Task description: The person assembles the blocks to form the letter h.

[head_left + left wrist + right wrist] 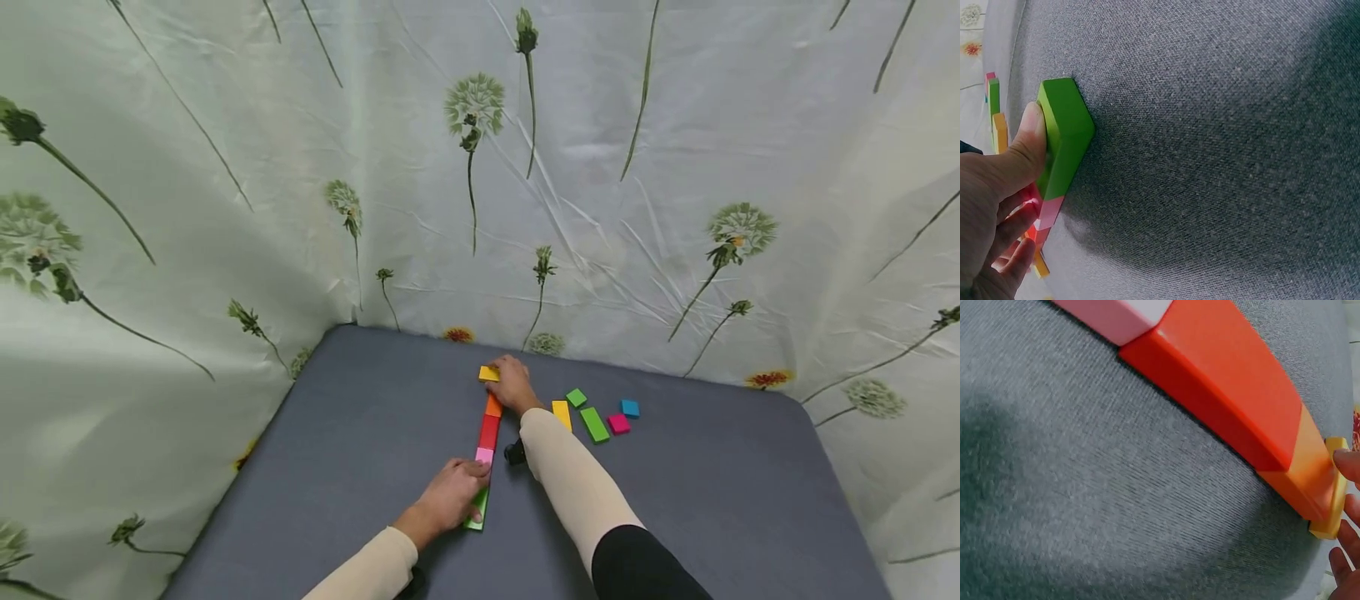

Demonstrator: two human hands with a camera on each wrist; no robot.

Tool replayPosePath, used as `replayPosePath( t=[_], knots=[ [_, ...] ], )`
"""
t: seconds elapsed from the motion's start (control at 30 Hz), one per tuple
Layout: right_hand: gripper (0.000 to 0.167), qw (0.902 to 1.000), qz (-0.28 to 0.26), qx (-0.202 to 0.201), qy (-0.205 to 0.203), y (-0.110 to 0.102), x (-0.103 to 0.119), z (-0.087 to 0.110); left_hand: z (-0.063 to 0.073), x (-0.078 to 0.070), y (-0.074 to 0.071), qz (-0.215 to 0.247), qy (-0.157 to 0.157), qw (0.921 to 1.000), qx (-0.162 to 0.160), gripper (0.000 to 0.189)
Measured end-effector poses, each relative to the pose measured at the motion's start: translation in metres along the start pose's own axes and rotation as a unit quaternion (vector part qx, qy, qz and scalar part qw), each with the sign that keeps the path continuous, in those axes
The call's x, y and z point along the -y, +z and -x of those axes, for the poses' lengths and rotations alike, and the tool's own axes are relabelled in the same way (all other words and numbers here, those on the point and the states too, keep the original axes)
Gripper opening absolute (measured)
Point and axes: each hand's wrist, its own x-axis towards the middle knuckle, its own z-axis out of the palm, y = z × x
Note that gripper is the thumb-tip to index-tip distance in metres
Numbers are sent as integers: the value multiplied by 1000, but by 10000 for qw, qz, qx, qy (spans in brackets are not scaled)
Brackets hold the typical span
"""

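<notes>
A row of coloured blocks runs away from the person along the table. At its near end lies a green block (1067,128), then a pink block (484,455), a red block (1229,381) and an orange block (1305,470). Across the far end sits a yellow block (488,373). My left hand (450,493) rests along the near end, thumb on the green block, other fingers reaching forward beside the pink one. At the far end my right hand (513,383) holds the yellow block between thumb and fingers, partly covering it.
Right of the row lie another yellow block (562,413), partly behind the right sleeve, a small green block (576,397), a longer green block (595,425), a magenta block (618,424) and a blue block (630,408). A flowered curtain (420,250) hangs behind the grey table (360,417).
</notes>
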Motion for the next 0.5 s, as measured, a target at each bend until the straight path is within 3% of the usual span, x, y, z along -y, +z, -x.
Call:
replayPosePath(
  t=[0.1, 0.37, 0.5],
  knots=[
    [36, 9999, -40, 18, 117, 4, 0, -1, 1, -1, 1, 91, -45, 9999, 50, 58],
    [35, 9969, 378, -249, 650, 8, 5, -1, 0, -1, 2, -32, 78, 9997, -217, 57],
    [34, 9967, 323, -265, 692, 9, 10, -3, 1, 0, 0, -33, 11, 10000, -81, 56]
  ],
)
